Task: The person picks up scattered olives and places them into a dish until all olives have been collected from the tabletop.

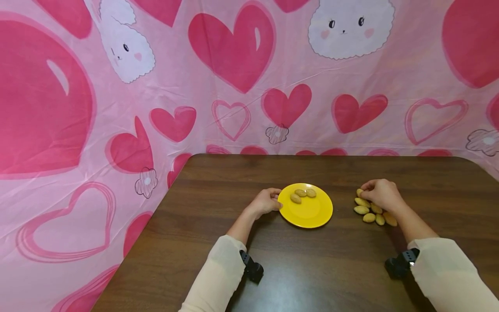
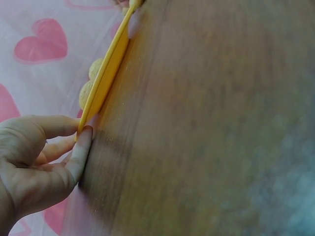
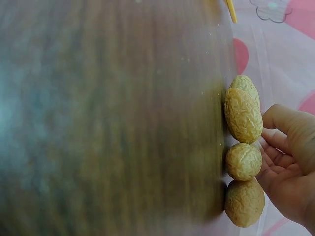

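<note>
A round yellow plate [image 1: 306, 216] lies on the table with three wrinkled tan ovals [image 1: 295, 198] on its far half. My left hand [image 1: 266, 202] pinches the plate's left rim between thumb and fingers; the left wrist view shows the rim [image 2: 82, 125] in that pinch. Over to the right, my right hand [image 1: 382, 194] reaches across a cluster of several more wrinkled ovals [image 1: 361, 209]. Its thumb and fingertips pinch the farthest oval [image 1: 359, 192]. In the right wrist view the nearer ovals [image 3: 243, 115] partly hide those fingertips.
The brown wooden table [image 1: 234, 173] has rounded far corners. Behind and left of it hangs a pink cloth [image 1: 234, 78] printed with hearts and white animal faces. A small black camera sits on each wrist, the left one [image 1: 253, 269] and the right one [image 1: 399, 265].
</note>
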Action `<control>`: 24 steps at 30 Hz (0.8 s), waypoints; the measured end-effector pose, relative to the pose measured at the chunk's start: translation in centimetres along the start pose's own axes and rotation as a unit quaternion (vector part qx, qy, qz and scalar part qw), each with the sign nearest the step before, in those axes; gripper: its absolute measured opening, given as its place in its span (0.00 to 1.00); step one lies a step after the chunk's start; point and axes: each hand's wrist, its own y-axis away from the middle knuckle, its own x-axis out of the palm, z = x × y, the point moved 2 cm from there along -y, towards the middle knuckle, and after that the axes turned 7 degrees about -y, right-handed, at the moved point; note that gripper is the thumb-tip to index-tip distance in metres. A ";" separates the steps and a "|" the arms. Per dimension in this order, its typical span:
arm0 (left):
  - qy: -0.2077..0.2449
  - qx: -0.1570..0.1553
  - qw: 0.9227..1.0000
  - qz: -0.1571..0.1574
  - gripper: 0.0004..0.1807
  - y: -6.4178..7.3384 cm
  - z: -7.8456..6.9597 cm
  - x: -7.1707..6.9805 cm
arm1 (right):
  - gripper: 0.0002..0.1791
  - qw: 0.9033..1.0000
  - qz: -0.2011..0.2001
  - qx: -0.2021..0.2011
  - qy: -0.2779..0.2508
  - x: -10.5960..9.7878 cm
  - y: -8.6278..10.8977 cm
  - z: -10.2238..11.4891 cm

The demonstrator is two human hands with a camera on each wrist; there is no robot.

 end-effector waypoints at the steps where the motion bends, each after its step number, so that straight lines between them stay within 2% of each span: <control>1: -0.001 0.001 1.000 0.000 0.27 0.0 0.0 0.0 | 0.16 1.000 -0.003 0.001 0.000 0.0 0.0 0.0; 6: -0.006 0.001 1.000 -0.002 0.27 0.1 -0.1 -0.1 | 0.15 1.000 -0.025 -0.003 -0.004 0.0 0.0 0.1; 18: -0.002 -0.001 1.000 -0.001 0.26 0.1 -0.1 -0.1 | 0.13 0.996 -0.079 -0.046 -0.011 0.3 0.1 0.8; 24: -0.005 0.002 1.000 -0.002 0.26 0.1 -0.1 -0.1 | 0.14 0.996 -0.070 -0.049 -0.031 0.6 0.1 1.5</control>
